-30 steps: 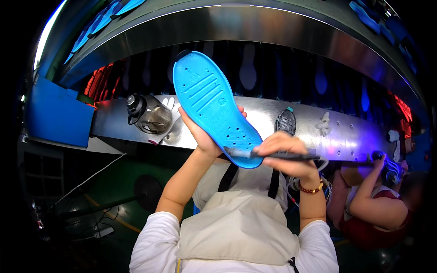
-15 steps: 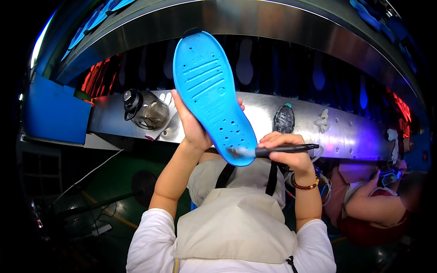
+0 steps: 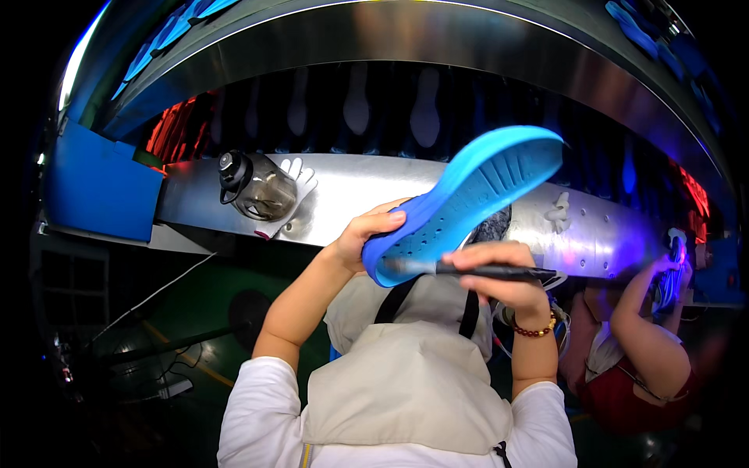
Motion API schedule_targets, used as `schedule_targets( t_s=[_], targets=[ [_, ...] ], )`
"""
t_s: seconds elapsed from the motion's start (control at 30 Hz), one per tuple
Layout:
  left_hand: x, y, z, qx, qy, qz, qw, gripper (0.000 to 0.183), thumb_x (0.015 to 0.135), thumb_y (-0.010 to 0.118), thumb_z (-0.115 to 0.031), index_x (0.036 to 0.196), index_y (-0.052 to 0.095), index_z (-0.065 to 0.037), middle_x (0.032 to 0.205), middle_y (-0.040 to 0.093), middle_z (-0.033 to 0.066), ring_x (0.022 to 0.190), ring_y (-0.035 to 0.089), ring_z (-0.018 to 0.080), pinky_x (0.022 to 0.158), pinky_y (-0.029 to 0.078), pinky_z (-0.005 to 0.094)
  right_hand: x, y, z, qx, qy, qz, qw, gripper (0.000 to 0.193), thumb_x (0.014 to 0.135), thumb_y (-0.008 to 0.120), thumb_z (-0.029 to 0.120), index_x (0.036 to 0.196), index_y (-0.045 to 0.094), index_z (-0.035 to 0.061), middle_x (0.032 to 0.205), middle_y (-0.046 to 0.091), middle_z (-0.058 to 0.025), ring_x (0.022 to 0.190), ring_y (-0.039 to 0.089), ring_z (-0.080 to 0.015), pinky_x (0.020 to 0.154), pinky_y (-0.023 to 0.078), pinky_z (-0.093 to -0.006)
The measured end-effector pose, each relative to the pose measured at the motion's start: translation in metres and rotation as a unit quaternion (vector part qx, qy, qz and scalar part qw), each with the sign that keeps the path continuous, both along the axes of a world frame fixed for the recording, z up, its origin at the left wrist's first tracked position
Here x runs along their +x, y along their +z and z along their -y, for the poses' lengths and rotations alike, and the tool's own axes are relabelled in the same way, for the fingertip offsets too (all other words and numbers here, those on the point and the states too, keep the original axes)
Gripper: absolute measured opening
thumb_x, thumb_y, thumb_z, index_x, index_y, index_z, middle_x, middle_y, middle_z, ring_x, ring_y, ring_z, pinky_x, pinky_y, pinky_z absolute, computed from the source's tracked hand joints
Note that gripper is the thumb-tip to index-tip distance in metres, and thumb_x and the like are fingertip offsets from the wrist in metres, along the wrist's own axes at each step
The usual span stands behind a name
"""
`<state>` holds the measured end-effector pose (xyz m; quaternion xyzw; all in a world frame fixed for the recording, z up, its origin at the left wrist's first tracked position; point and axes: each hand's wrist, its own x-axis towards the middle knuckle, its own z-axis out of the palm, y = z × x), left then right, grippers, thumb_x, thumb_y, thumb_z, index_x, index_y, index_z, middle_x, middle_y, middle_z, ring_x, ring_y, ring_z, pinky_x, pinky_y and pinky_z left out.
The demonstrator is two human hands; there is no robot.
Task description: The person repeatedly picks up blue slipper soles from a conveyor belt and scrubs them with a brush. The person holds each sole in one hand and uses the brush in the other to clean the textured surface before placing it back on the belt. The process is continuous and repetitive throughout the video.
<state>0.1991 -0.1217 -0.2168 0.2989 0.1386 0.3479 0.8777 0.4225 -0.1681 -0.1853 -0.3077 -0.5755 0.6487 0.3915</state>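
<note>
- One dark, see-through bottle with a black lid (image 3: 264,191) stands on the shiny, silver metal table (image 3: 339,179), by a floppy white glove (image 3: 303,176). A bump from the left arm (image 3: 295,300) could tip it over.
- The left hand (image 3: 357,240) is closed around the near end of a long, bright blue, rubbery-looking shoe sole (image 3: 460,203). The sole is up in the air, tilted, with its far end poking up to the right. Only one end is held, so a loose grip could let it twist or drop.
- The thin brush with a black handle and pale bristles (image 3: 499,272) points into the sole's near end. Pushing too hard could shove the sole loose. The bristles are blurry, so I cannot tell if they are wet; if they are, they could drip.
- The right hand (image 3: 507,253) pinches the brush handle. If its fingers slip, the bristles could skid over the rim onto the left hand.
- A dark grey, bumpy thing (image 3: 493,225) lies on the table, partly hidden behind the sole. Swinging the sole low could knock it.
- No brand, label or writing can be read: none shows clearly on the bottle, the sole's little marks are too blurry, and the brush handle looks plain.
</note>
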Motion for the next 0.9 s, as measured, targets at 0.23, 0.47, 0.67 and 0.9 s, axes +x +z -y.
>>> schedule_targets(
  t_s=[0.23, 0.47, 0.67, 0.9],
  targets=[
    [-0.003, 0.008, -0.001, -0.066, -0.109, -0.14, 0.982, 0.061, 0.08, 0.048, -0.035, 0.129, 0.036, -0.001, 0.115, 0.05, 0.0202, 0.098, 0.055, 0.0233, 0.083, 0.045, 0.0315, 0.011, 0.011, -0.013, 0.176, 0.209, 0.039, 0.961, 0.021, 0.068, 0.066, -0.004, 0.089, 0.065, -0.0026, 0.094, 0.063, -0.0173, 0.089, 0.062, -0.0253, 0.079, 0.049, -0.0299],
    [-0.007, 0.022, -0.002, 0.037, -0.174, -0.277, 0.944, 0.061, 0.081, 0.046, -0.036, 0.127, 0.038, 0.004, 0.123, 0.046, 0.0193, 0.108, 0.049, 0.0249, 0.092, 0.038, 0.0336, 0.018, 0.02, -0.018, 0.23, 0.209, 0.134, 0.941, 0.024, 0.069, 0.065, -0.004, 0.093, 0.063, -0.0019, 0.095, 0.063, -0.0171, 0.092, 0.062, -0.0256, 0.08, 0.049, -0.0311],
    [-0.021, 0.014, -0.002, -0.048, -0.113, -0.222, 0.967, 0.063, 0.08, 0.05, -0.044, 0.122, 0.044, 0.002, 0.11, 0.054, 0.02, 0.091, 0.058, 0.0246, 0.077, 0.048, 0.0318, 0.021, 0.004, -0.025, 0.195, 0.135, 0.097, 0.967, 0.022, 0.069, 0.065, -0.002, 0.091, 0.064, -0.0013, 0.096, 0.063, -0.0156, 0.091, 0.062, -0.026, 0.08, 0.049, -0.0319],
    [-0.044, 0.008, -0.003, -0.084, -0.006, -0.231, 0.969, 0.061, 0.08, 0.045, -0.039, 0.123, 0.042, 0.004, 0.115, 0.052, 0.0204, 0.101, 0.053, 0.0267, 0.086, 0.043, 0.0347, 0.031, 0.003, -0.021, 0.155, 0.023, 0.079, 0.985, 0.021, 0.07, 0.065, -0.005, 0.091, 0.064, -0.0016, 0.096, 0.063, -0.0171, 0.092, 0.061, -0.0245, 0.082, 0.048, -0.0316]
  ],
)
